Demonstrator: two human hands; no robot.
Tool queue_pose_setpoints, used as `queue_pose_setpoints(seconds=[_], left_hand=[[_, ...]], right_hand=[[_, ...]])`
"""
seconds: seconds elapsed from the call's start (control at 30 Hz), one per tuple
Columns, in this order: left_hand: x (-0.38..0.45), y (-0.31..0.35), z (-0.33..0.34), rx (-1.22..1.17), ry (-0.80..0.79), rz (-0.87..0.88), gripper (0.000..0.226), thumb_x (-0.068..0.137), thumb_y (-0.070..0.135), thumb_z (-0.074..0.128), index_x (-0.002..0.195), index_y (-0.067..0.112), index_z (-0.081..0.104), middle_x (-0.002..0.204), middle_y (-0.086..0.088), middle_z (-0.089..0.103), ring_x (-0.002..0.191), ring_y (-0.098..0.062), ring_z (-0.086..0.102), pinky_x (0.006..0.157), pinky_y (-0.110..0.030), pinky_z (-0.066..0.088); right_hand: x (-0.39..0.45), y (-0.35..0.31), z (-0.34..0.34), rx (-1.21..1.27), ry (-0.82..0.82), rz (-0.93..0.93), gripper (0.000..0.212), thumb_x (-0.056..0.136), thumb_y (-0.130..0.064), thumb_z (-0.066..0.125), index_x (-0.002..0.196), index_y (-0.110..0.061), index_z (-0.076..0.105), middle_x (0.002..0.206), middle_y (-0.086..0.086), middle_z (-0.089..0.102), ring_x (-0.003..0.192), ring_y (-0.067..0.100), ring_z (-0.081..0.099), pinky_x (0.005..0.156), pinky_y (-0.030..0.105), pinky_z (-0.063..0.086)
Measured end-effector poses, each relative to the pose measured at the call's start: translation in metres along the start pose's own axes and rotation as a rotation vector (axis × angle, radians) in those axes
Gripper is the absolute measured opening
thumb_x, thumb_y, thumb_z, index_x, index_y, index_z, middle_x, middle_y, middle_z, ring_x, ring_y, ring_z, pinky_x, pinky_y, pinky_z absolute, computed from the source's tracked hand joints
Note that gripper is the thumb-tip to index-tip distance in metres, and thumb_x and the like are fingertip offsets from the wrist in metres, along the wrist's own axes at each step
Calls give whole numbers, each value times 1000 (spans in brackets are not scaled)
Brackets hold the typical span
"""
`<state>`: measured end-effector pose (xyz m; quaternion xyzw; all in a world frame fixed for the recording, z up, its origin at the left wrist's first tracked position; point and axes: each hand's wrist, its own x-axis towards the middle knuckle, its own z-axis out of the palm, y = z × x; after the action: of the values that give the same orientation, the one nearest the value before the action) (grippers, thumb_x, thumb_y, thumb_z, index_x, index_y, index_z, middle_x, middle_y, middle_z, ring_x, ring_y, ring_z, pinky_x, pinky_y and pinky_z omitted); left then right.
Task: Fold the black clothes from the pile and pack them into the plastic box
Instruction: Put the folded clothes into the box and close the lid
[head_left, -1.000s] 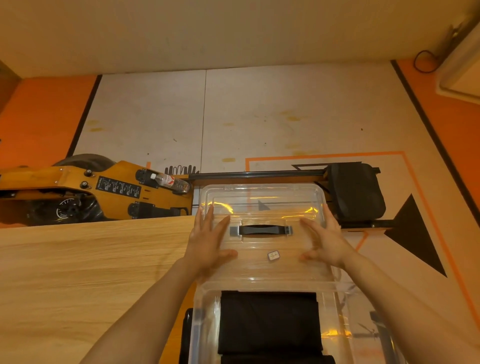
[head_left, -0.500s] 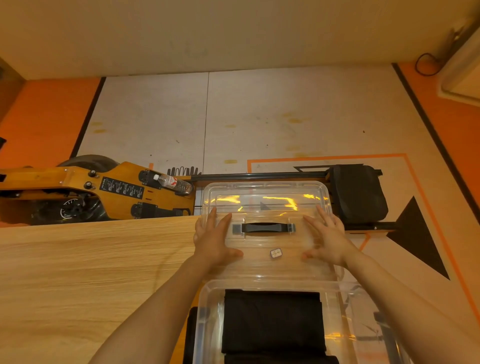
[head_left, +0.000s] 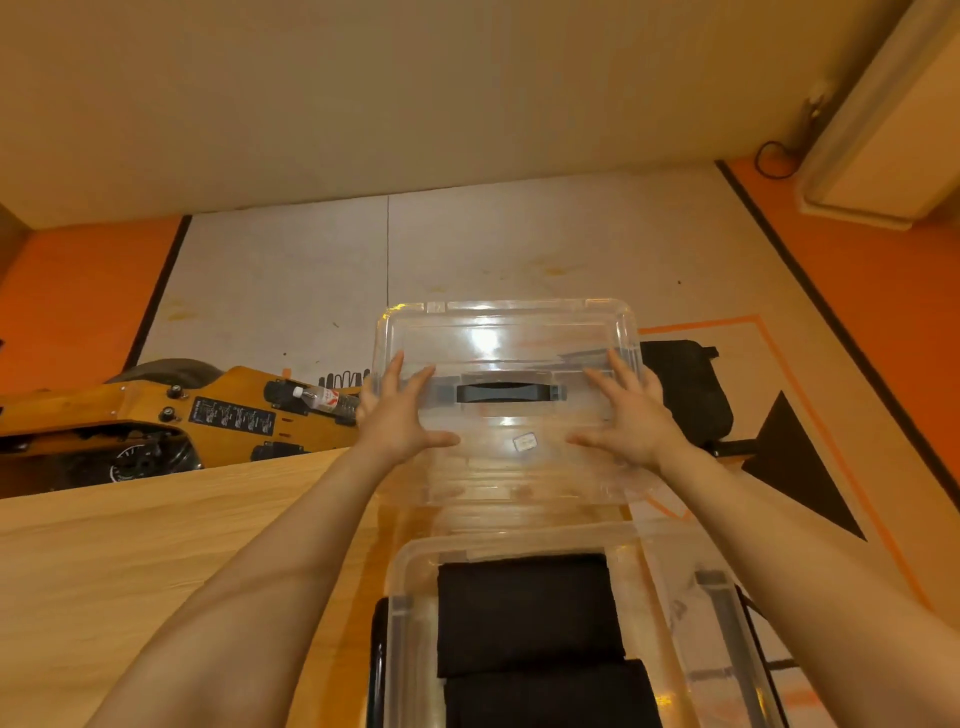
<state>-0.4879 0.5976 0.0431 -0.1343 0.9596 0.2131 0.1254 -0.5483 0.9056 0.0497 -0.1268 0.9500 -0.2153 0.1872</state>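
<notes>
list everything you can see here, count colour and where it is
lid: 1, clear plastic with a black handle, held up beyond the box by both hands
small sticker: 1, white, on the lid below the handle
plastic box: 1, clear, open, bottom centre
folded clothes: at least 2 stacks, black, inside the box
table: 1, light wood, lower left
machine: 1, yellow-orange with black parts, on the floor left
water bottle: 1, clear with white cap, on the machine
black seat: 1, on the floor right of the lid
left hand: fingers spread, on the lid's left side
right hand: fingers spread, on the lid's right side
</notes>
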Motion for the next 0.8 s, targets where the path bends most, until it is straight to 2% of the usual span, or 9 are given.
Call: queue_pose_setpoints(seconds=[0.13, 0.37, 0.53, 0.67, 0.8], left_hand=[[-24, 23, -23, -27, 66, 25, 103, 64, 59, 79, 148, 42, 22, 160, 7, -8, 143, -41, -5, 115, -58, 13], [-107, 58, -29, -40, 154, -16, 102, 63, 60, 79, 147, 43, 23, 160, 4, -4, 144, -38, -3, 115, -57, 14], [-182, 72, 5, -43, 157, -76, 103, 61, 62, 79, 147, 44, 25, 161, 6, -4, 145, -37, -4, 115, -55, 12], [-232, 79, 36, -61, 98, -113, 103, 62, 59, 81, 147, 44, 24, 160, 9, -7, 143, -40, 0, 114, -55, 15], [-266, 78, 64, -55, 42, -125, 104, 62, 57, 81, 147, 45, 23, 160, 9, -7, 144, -39, -4, 115, -57, 16]], right_hand=[[-24, -9, -29, 26, 105, -12, 90, 77, -65, 68, 151, -37, 26, 164, -12, -3, 148, 34, -9, 112, 66, 22], [-95, -5, -62, 36, 160, -115, 89, 76, -57, 74, 150, -34, 30, 164, -9, 1, 147, 37, -2, 112, 68, 20], [-154, 24, -49, 7, 136, -136, 91, 74, -61, 73, 150, -37, 29, 164, -11, -1, 148, 34, -5, 110, 67, 22], [-200, 50, -25, 4, 83, -121, 91, 73, -63, 73, 149, -39, 28, 163, -11, -2, 148, 32, -7, 110, 68, 23], [-238, 69, 0, 17, 28, -82, 90, 75, -61, 72, 150, -37, 27, 164, -8, -1, 148, 34, -7, 112, 61, 24]])
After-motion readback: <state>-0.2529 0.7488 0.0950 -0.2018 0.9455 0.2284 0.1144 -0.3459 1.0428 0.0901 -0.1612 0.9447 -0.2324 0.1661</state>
